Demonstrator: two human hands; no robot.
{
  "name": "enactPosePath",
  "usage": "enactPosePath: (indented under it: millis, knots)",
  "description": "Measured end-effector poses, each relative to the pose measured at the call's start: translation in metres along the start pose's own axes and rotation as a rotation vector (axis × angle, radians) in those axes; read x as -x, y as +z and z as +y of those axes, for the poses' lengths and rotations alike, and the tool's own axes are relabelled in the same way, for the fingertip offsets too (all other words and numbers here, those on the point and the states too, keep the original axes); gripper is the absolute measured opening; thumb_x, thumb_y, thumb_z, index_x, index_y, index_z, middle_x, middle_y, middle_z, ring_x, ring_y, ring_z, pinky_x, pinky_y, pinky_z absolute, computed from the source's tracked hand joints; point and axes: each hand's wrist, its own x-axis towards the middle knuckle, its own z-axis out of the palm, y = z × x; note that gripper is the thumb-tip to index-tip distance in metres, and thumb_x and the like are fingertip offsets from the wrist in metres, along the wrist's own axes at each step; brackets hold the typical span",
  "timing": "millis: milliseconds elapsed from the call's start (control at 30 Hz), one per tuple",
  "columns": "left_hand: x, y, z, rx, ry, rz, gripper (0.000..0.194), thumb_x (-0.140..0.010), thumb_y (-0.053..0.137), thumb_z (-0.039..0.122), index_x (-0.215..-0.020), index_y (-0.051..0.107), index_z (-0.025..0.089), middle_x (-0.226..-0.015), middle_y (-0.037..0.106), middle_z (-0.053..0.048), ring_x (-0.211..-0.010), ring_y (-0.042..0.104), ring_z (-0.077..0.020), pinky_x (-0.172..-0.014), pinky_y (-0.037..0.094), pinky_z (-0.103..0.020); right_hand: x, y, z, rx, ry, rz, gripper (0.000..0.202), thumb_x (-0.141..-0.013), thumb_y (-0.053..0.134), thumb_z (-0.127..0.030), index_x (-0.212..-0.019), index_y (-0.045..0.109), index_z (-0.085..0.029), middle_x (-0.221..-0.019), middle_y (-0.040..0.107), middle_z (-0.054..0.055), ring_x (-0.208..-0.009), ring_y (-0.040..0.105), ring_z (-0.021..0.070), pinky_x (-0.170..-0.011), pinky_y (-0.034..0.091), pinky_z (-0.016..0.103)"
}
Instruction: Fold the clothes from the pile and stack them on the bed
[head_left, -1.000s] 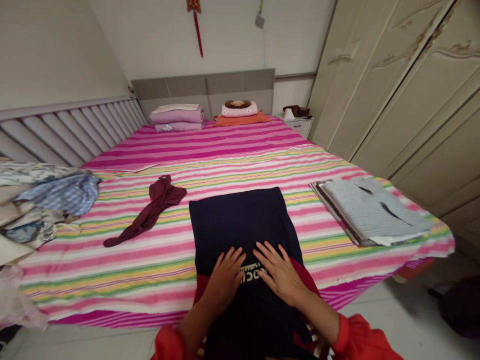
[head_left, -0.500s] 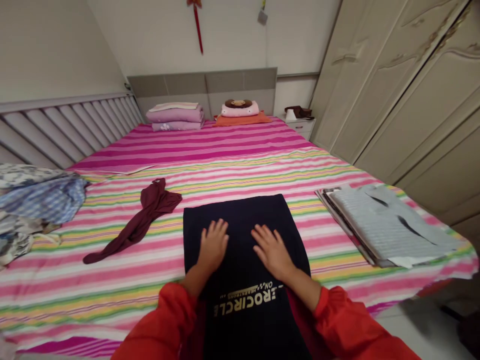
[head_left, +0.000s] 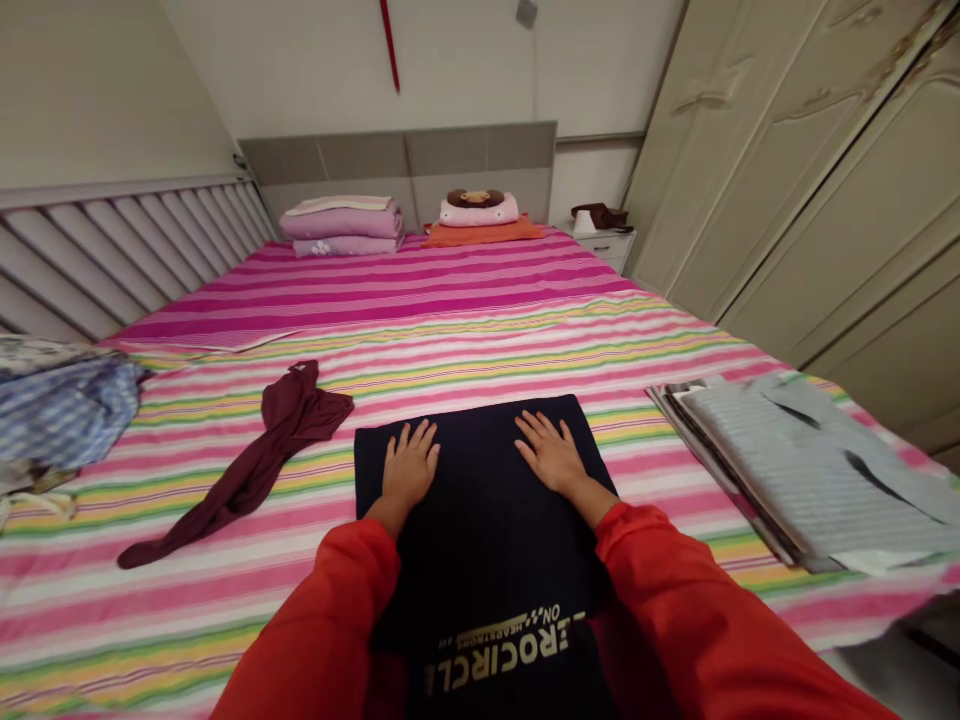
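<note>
A dark navy garment (head_left: 480, 510) with pale printed lettering lies flat on the striped bed sheet in front of me, its print upside down from my side. My left hand (head_left: 409, 464) rests palm down near its far left corner, fingers spread. Near the far right part of the cloth, my right hand (head_left: 551, 452) also lies flat with fingers apart. Neither hand grips anything. To the left of the garment is a crumpled maroon piece of clothing (head_left: 274, 450), touched by neither hand.
A stack of folded clothes (head_left: 795, 450) lies on the bed at right. Rumpled clothes (head_left: 71, 405) are at the left edge. Folded purple bedding (head_left: 345, 222) and a pink pillow (head_left: 480, 210) sit by the headboard (head_left: 480, 150). A wardrobe (head_left: 787, 190) stands at right.
Both hands have slid forward over the navy garment toward its far edge and moved slightly further apart. The view has shifted a little.
</note>
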Motion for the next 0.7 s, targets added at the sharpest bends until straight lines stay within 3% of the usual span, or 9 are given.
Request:
enactPosePath:
  millis: [233, 500, 567, 633, 700]
  knots:
    - [-0.009, -0.006, -0.032, -0.105, -0.106, 0.019, 0.052, -0.097, 0.039, 0.032, -0.149, 0.042, 0.025, -0.156, 0.039, -0.006, -0.147, 0.027, -0.031, -0.119, 0.021, -0.053, -0.017, 0.0, 0.031, -0.003, 0.157, 0.028, 0.056, -0.101, 0.026, -0.045, -0.152, 0.036, -0.025, -0.16, 0.031, 0.003, -0.148, 0.026, 0.0246, -0.12, 0.021, 0.05]
    - [0.005, -0.023, -0.07, -0.125, -0.315, 0.028, 0.053, -0.098, 0.03, 0.029, -0.149, 0.041, 0.017, -0.157, 0.036, -0.011, -0.146, 0.03, -0.0308, -0.118, 0.023, -0.056, -0.013, -0.006, 0.057, -0.061, 0.302, 0.047, 0.055, -0.1, 0.025, -0.035, -0.153, 0.035, -0.02, -0.16, 0.031, 0.006, -0.148, 0.026, 0.0241, -0.12, 0.021, 0.052]
    - [0.01, -0.025, -0.064, -0.133, -0.396, 0.052, 0.053, -0.097, 0.03, 0.028, -0.148, 0.043, 0.018, -0.156, 0.038, -0.012, -0.145, 0.03, -0.0331, -0.116, 0.022, -0.061, -0.01, -0.009, 0.048, -0.085, 0.39, 0.048, 0.055, -0.1, 0.025, -0.036, -0.152, 0.036, -0.019, -0.16, 0.032, 0.007, -0.148, 0.026, 0.0262, -0.118, 0.022, 0.055]
    - [0.016, -0.02, -0.044, -0.157, -0.42, 0.108, 0.052, -0.097, 0.032, 0.028, -0.146, 0.045, 0.019, -0.156, 0.038, -0.012, -0.145, 0.029, -0.0356, -0.114, 0.02, -0.067, -0.004, -0.009, 0.025, -0.094, 0.436, 0.075, 0.056, -0.101, 0.024, -0.037, -0.152, 0.037, -0.017, -0.159, 0.032, 0.01, -0.148, 0.026, 0.0289, -0.116, 0.022, 0.06]
    - [0.023, -0.01, -0.013, -0.169, -0.3, 0.136, 0.052, -0.097, 0.031, 0.026, -0.146, 0.046, 0.019, -0.157, 0.036, -0.011, -0.145, 0.03, -0.0348, -0.115, 0.02, -0.066, 0.005, -0.005, -0.008, -0.091, 0.319, 0.103, 0.056, -0.101, 0.024, -0.038, -0.151, 0.038, -0.019, -0.159, 0.032, 0.01, -0.148, 0.025, 0.0291, -0.116, 0.02, 0.061]
